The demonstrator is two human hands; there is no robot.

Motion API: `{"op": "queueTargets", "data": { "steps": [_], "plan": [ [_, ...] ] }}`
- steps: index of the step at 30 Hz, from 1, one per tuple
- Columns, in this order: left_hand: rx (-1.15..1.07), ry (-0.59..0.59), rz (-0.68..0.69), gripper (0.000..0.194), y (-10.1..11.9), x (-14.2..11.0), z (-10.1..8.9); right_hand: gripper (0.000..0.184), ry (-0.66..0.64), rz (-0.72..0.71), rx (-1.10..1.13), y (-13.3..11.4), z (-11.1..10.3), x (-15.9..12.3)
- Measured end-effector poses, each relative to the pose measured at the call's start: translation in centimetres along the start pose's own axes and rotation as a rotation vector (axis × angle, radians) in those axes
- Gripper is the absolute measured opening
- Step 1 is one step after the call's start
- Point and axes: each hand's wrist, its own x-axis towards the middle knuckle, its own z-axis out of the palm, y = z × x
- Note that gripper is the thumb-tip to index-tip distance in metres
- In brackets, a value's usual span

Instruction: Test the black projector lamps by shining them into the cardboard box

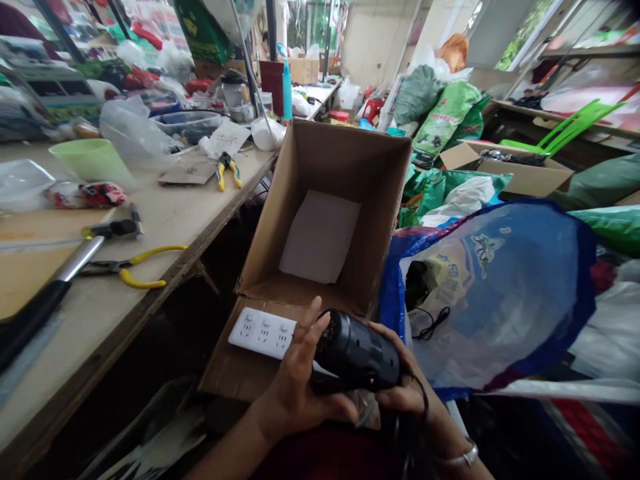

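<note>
A black cylindrical appliance [357, 350] with a grille-like left end and a black cord is held between my two hands. My right hand [407, 380] is wrapped round its right end, and the cord hangs down past that wrist. At the other end my left hand [300, 380] cups it, fingertips against the grille end and thumb stretched out below. Just behind my left fingers lies a white power strip [260, 331] on the cardboard box's near flap. The box [270, 220] stands open beyond, with a pale sheet [320, 237] on its bottom.
On the left workbench [200, 220] lie a hammer [75, 260], yellow-handled pliers [137, 265] and yellow-and-blue pliers [229, 171]. To the right, a large blue-edged bag [520, 287] gapes open, with a black cord [434, 325] inside. A green chair [575, 130] is farther back.
</note>
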Motion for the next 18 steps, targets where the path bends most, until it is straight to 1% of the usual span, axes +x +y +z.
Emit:
{"op": "queueTargets", "data": {
  "steps": [1,3,5,7,9,12,14,16,18],
  "plan": [
    [-0.001,-0.010,0.024,0.110,-0.2,0.0,-0.1,0.075,-0.015,-0.012,-0.050,-0.1,-0.1,0.0],
    [0.008,-0.025,0.086,0.112,-0.5,0.2,-0.6,0.076,-0.047,-0.028,-0.103,-0.2,-0.2,0.0],
    [0.008,-0.061,0.122,0.108,-0.5,0.5,-1.0,0.076,-0.070,-0.036,-0.125,-0.3,-0.3,0.0],
    [-0.018,-0.093,0.110,0.100,-0.2,0.8,-1.4,0.076,-0.087,-0.035,-0.142,-0.4,-0.2,0.1],
    [-0.057,-0.098,0.059,0.090,0.2,1.0,-1.5,0.075,-0.105,-0.005,-0.145,-0.6,-0.2,0.1],
    [-0.125,-0.048,0.017,0.071,0.7,1.2,-1.4,0.074,-0.125,0.060,-0.126,-1.1,-0.1,0.1],
    [-0.163,-0.025,-0.016,0.058,0.8,1.4,-1.2,0.074,-0.140,0.078,-0.103,-1.4,-0.1,0.0],
    [-0.185,-0.012,-0.109,0.054,0.8,1.8,-1.1,0.074,-0.121,0.099,-0.064,-1.6,0.1,-0.2],
    [-0.238,-0.005,-0.278,0.057,0.5,2.3,-1.1,0.070,-0.051,0.142,0.000,-1.5,0.6,-0.3]
  ]
}}
